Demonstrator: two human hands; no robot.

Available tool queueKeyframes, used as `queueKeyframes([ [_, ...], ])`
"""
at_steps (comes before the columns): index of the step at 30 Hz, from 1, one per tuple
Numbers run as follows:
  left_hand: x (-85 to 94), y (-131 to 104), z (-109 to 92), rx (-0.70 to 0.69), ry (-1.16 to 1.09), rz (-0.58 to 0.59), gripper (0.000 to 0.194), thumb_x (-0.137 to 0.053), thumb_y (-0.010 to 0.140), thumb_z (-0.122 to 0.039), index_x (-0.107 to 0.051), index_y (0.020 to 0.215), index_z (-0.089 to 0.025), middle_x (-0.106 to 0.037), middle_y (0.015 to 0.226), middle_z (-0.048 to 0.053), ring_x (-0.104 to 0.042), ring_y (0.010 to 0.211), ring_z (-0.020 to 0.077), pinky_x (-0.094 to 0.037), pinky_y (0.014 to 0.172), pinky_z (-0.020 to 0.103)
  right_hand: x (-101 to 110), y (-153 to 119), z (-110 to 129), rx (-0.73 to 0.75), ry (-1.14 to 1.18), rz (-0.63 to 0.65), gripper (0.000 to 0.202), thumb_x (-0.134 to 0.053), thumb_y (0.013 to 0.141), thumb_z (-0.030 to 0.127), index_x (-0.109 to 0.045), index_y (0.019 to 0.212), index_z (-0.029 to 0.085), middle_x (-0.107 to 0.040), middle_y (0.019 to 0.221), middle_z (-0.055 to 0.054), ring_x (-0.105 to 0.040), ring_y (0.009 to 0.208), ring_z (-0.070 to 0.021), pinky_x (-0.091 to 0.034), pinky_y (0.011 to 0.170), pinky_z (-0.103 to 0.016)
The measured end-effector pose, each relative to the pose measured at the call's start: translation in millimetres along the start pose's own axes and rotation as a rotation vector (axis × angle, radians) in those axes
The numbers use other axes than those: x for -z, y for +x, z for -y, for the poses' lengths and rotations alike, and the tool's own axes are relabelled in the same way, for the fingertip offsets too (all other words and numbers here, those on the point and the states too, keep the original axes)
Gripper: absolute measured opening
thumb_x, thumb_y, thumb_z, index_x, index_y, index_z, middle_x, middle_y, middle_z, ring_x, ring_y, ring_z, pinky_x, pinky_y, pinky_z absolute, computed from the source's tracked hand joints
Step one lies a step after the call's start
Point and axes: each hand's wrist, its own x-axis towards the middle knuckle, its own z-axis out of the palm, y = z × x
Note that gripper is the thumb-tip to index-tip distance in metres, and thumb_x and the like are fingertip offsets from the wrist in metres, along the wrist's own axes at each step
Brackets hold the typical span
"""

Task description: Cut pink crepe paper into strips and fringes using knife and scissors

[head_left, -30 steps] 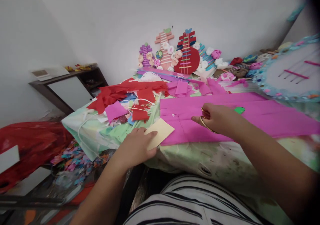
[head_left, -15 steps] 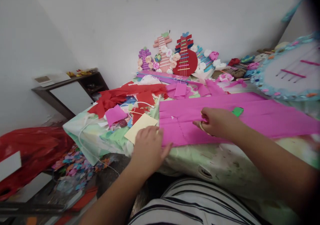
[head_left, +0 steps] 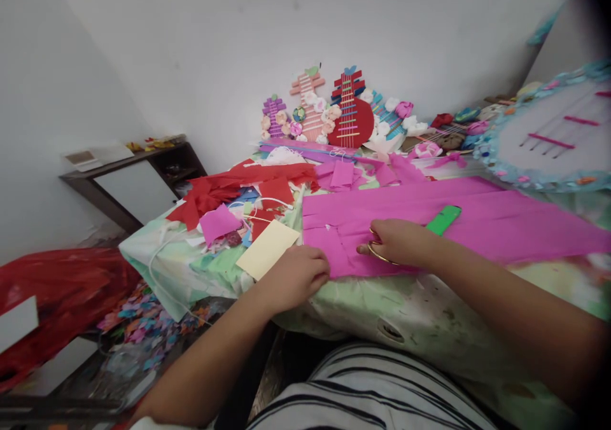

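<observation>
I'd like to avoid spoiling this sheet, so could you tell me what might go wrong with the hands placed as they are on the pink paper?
The left hand grips only the near corner of the pink crepe paper, so the thin sheet may tear or crumple there. The right hand holds gold-handled scissors over the paper; a slip might cut off line. The sheet overhangs the table edge and could slide.

Flat pink crepe paper [head_left: 477, 223], tabletop
</observation>
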Motion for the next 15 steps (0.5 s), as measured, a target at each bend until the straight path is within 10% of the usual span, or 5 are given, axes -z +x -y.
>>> queueKeyframes([
  [15, -8.1, 9, -11, 0.032, 0.175, -0.008, 0.020, -0.043, 0.083, -0.028, -0.059, 0.076, -0.017, -0.054, 0.075, 0.003, -0.050, 0.072, 0.0157, -0.036, 0.064, 0.027, 1, -3, 2, 0.067, 0.131, -0.026, 0.042, -0.040, 0.072, 0.058, -0.050, 0.072, 0.018, -0.058, 0.068, -0.005, -0.047, 0.055, -0.0136, -0.026, 0.050, -0.024],
])
